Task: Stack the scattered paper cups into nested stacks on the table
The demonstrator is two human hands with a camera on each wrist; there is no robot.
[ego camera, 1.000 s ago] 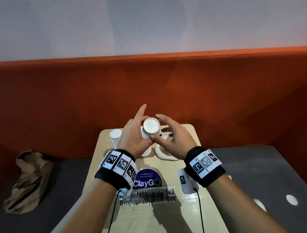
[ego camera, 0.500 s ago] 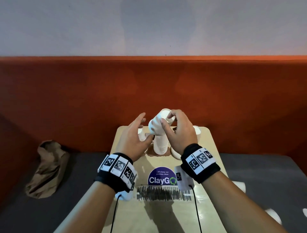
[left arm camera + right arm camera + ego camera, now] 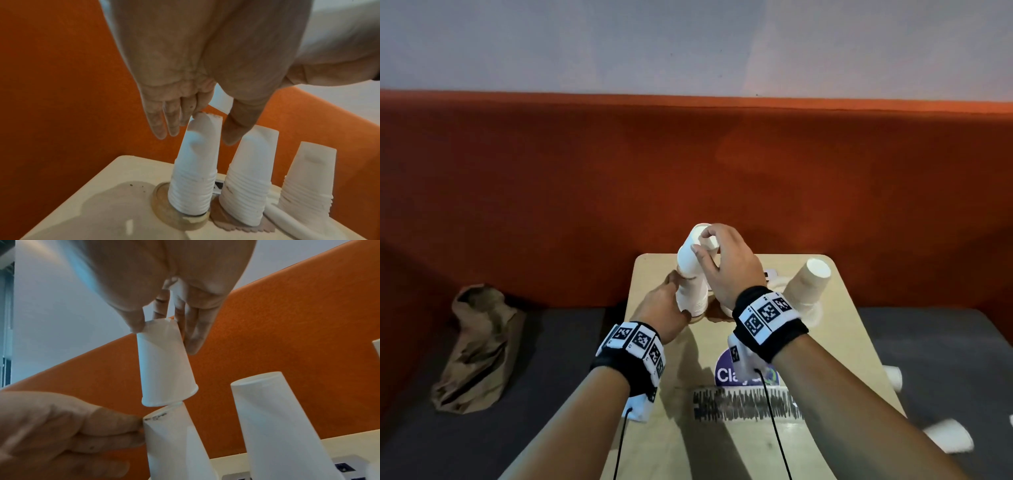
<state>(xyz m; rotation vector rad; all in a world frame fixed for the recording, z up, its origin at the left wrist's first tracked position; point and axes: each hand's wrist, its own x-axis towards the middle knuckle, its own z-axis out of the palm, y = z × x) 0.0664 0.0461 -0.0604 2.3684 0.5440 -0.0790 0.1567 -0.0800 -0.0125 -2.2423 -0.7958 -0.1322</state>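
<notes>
cup (image 3: 164, 363): upside down, frame centre in right wrist view, rim just touching the stack top, slightly tilted
stack (image 3: 174, 443): nested, on table (image 3: 852, 359)
right hand (image 3: 726, 267): fingertips pinch the cup's base end
left hand (image 3: 664, 308): fingers straight, pressed on stack side; steadying, no wrap
handling: light thin paper, likely crushes; hold lightly near base, square up first
others: two more stacks (image 3: 248, 178) to the right

In the head view the right hand (image 3: 726, 263) covers most of the middle stack and part of the held cup (image 3: 693, 251). A blurred cup (image 3: 948, 437) lies right of the counter (image 3: 852, 342). The purple sticker (image 3: 722, 373) is half hidden by the wrist camera, its lettering cut short.
</notes>
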